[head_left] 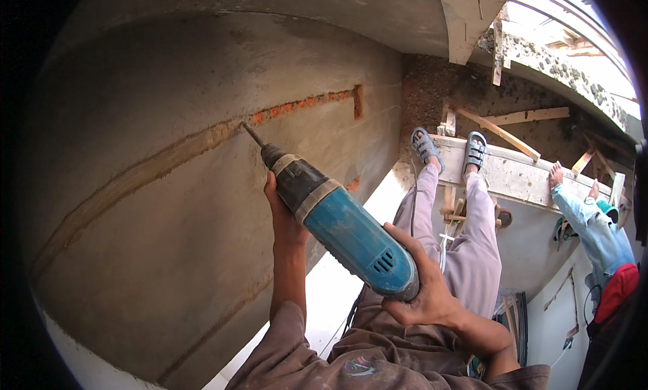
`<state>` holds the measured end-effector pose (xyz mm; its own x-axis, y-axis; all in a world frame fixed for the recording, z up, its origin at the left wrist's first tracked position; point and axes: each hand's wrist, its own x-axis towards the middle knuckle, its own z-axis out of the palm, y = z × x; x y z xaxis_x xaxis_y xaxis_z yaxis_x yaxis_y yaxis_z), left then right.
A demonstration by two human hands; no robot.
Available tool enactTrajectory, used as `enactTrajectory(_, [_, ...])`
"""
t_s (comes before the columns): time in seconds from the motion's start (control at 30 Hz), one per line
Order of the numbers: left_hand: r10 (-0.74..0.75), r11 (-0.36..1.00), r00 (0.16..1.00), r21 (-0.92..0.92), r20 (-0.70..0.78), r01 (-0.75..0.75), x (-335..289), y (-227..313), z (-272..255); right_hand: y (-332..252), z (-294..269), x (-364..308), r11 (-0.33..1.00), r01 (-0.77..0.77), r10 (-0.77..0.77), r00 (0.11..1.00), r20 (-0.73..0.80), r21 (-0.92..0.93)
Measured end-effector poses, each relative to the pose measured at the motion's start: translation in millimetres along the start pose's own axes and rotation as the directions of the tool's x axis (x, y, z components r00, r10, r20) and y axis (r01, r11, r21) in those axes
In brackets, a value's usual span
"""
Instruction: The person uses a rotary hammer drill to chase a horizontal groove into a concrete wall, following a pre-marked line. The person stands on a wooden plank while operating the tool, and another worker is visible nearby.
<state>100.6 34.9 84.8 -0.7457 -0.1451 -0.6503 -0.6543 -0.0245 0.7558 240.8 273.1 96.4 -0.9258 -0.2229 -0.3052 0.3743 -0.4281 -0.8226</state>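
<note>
I grasped the blue-and-black power drill (354, 235) with my right hand (432, 297) around its rear and left hand (286, 222) near its front, seemingly for steadiness, its slim metal bit (253, 134) at the rough brown groove (196, 145) in the grey plaster wall (202, 214), a pale wooden plank (516, 171) beneath my grey strapped sandals (475, 153).

A pale, stained wooden board (514, 170) spans the far right of the scene, coming nearer toward its right end. Two feet in grey strapped sandals (475, 149) stand apart on its left part, one at the left end. Toward the right, another person's bare feet (555, 176) rest on it. Between these pairs, a narrow timber strip (499, 134) meets the far edge; whether it bears there is unclear.
</note>
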Motion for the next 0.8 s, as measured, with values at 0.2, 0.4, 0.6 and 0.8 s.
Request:
enactTrajectory(0.2, [-0.097, 0.982, 0.995, -0.166, -0.026, 0.091, 19.0, 11.8, -10.2, -17.7, 10.7, 19.7, 0.999, -0.036, 0.037, 0.999, 0.006, -0.014])
enactTrajectory(0.4, [-0.112, 0.966, 0.957, -0.199, 0.269, 0.168, 37.4, 9.4, -83.9, -39.1, 41.0, 25.6, 0.988, -0.096, 0.108, 0.990, 0.093, -0.118])
enactTrajectory(0.6, [-0.084, 0.608, 0.687, -0.509, 0.722, 0.610, 42.2, 30.5, -107.8, -63.4, 85.0, 28.9, 0.931, -0.032, 0.150, 0.942, 0.299, -0.365])
enactTrajectory(0.8, [-0.106, 0.426, 0.778, -0.679, 0.619, 0.598, 47.6, 5.8, -118.3, -49.3, 92.7, 16.6, 0.913, 0.090, -0.023, 0.985, 0.171, -0.397])
